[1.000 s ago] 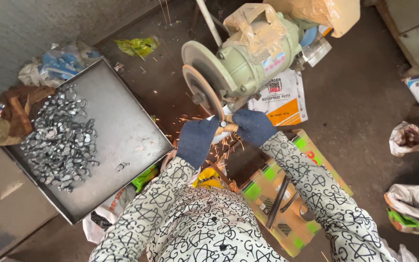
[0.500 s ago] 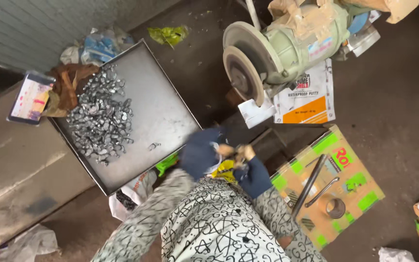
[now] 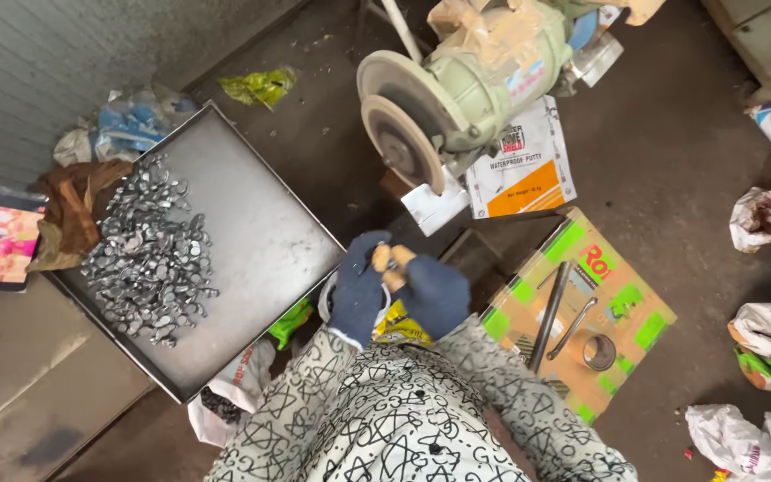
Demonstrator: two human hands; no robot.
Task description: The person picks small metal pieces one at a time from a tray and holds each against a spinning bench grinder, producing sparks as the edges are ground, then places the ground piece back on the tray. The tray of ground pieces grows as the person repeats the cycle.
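Dark workshop floor (image 3: 671,161), metal tray (image 3: 261,241), bench grinder (image 3: 457,89)

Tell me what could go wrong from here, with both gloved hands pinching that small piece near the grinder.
1. The left hand and right hand hold a small metal piece close to the grinding wheel; worn glove fingertips could catch.
2. The piece may slip and drop.
3. The tray of metal parts sits tilted; parts might slide.
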